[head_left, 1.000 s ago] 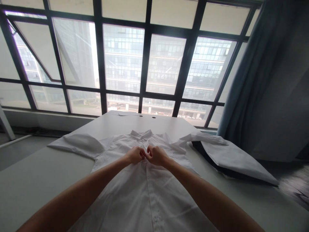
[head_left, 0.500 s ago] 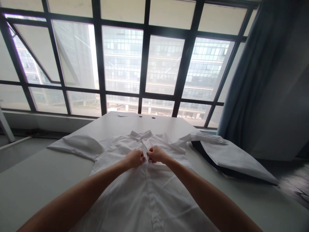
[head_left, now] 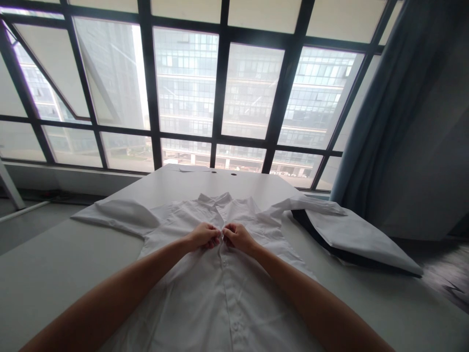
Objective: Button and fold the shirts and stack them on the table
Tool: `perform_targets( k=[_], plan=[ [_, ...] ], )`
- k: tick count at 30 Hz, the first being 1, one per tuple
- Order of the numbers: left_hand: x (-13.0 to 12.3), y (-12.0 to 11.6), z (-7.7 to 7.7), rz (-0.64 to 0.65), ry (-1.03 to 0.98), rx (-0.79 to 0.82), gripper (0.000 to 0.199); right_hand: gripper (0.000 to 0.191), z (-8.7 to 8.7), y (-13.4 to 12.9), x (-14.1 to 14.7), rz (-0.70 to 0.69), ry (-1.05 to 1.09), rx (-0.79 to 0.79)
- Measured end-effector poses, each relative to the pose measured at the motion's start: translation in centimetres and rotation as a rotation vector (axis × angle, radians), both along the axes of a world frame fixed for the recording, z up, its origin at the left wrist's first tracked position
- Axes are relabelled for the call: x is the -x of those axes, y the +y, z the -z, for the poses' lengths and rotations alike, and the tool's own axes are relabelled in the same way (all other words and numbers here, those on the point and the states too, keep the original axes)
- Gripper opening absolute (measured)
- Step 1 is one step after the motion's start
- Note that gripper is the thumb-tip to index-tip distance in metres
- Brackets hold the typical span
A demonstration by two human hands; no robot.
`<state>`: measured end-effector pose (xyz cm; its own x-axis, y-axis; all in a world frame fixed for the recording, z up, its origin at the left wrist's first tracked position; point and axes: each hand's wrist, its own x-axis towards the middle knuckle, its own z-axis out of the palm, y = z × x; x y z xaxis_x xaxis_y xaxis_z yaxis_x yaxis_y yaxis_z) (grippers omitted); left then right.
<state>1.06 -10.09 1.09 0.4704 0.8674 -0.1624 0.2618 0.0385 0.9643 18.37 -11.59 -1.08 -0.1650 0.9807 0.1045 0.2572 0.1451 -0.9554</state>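
A white shirt [head_left: 190,298] lies front up, its collar at the far end and its sleeves spread to both sides. My left hand [head_left: 205,236] pinches the left front edge of the shirt at chest height. Close beside it, my right hand [head_left: 236,236] pinches the other front edge, and the fingertips of both hands nearly touch. Above the hands the front parts slightly below the collar; below them the button strip runs down toward me. Any button between the fingers is too small to make out.
The shirt lies on a white table [head_left: 40,266]. Folded white and dark cloth [head_left: 361,237] rests at the right, with the right sleeve's end over it. Beyond stand a large window with dark frames [head_left: 218,98] and a blue-grey curtain [head_left: 381,112].
My two hands have come closer together, fingertips almost meeting, and the shirt's front edges are lifted slightly between them. The camera view has shifted a little.
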Motion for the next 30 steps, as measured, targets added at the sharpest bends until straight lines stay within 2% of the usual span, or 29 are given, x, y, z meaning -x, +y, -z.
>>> perform_targets(
  k=[11, 24, 30],
  plan=[
    [-0.06, -0.31, -0.02, -0.038, 0.003, -0.021, 0.026, 0.017, 0.44, 0.01, 0.04, 0.076, -0.112, -0.110],
    [-0.24, -0.36, 0.04, -0.029, 0.020, -0.032, 0.033, 0.018, -0.50, -0.50, 0.43, 0.081, -0.001, 0.035],
    [-0.25, -0.11, 0.34, -0.032, 0.024, -0.039, 0.031, 0.016, -0.32, -0.36, 0.46, 0.095, -0.024, 0.014]
  ],
)
